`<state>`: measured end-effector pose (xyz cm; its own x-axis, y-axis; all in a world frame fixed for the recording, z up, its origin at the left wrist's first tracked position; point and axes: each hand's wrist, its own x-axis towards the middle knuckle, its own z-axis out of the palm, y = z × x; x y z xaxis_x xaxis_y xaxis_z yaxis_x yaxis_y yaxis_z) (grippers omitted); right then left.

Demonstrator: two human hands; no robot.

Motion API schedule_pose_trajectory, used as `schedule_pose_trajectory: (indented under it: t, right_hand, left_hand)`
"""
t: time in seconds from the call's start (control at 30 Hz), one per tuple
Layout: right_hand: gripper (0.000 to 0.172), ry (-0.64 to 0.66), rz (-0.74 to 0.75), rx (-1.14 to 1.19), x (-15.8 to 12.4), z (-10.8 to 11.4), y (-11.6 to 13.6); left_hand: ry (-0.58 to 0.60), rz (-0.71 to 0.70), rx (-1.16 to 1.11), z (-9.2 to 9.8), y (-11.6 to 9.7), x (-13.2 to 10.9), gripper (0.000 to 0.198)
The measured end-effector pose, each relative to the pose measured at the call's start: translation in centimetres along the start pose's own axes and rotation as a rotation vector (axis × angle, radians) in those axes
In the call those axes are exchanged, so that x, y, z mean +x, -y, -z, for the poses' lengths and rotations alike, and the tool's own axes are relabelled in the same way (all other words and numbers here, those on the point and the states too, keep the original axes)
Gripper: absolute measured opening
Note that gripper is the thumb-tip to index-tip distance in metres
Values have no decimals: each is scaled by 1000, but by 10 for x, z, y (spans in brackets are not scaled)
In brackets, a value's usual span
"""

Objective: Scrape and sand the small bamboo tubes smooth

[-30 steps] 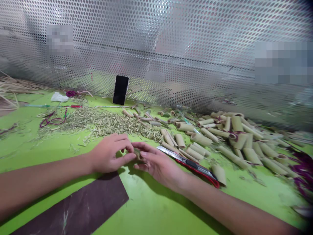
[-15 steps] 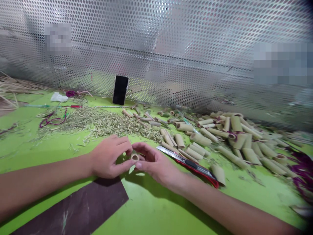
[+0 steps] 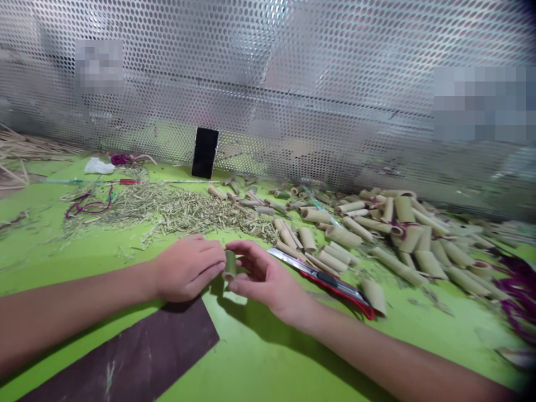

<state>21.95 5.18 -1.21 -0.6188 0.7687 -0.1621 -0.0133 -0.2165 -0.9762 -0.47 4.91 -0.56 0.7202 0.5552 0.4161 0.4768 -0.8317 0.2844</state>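
A short green bamboo tube (image 3: 230, 263) is held above the table, its pale cut rim facing down toward me. My left hand (image 3: 190, 269) is closed, thumb and fingers pinching the tube's left side. Around its right side curve the spread fingers of my right hand (image 3: 268, 279), the index near the top end and the thumb by the lower rim; whether they touch it is hard to tell. A red-and-black utility knife (image 3: 324, 281) lies just right of that hand, blade out. Under my left wrist lies a dark brown sheet (image 3: 138, 354).
Cut bamboo pieces (image 3: 404, 240) are heaped at the right, beside purple string (image 3: 519, 301). Thin shavings (image 3: 180, 209) cover the middle of the green table (image 3: 251, 357). A phone (image 3: 205, 152) leans against the perforated metal screen (image 3: 259, 84). Long thin sticks (image 3: 29, 146) lie far left.
The bamboo tube has turned from showing its open end to showing its green side. My left thumb has drawn back from the rim, and my right fingers have spread a little.
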Motion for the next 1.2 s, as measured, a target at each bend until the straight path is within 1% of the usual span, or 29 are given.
schedule_pose_trajectory:
  t: [0.17,0.3,0.5,0.6,0.93,1.2]
  right_hand:
    - [55,-13,26,-49,0,-1,2]
    - [52,-48,61,-128,-2,-3,5]
    - [46,-78,90,-219,-4,-6,7]
    - [45,-87,80,-240,-3,-6,6]
    - [51,-111,28,-259,0,-4,7]
    - [52,-122,31,-259,2,-3,6]
  left_hand:
    - [-34,-16,19,0,1,-1,29]
    - [-82,-36,67,-1,2,-1,21]
    - [-161,-148,235,-4,2,-2,20]
    - [-162,-179,280,-4,2,-2,23]
    - [-141,-207,366,-1,0,-3,24]
    - [-165,-181,281,-2,0,-3,24]
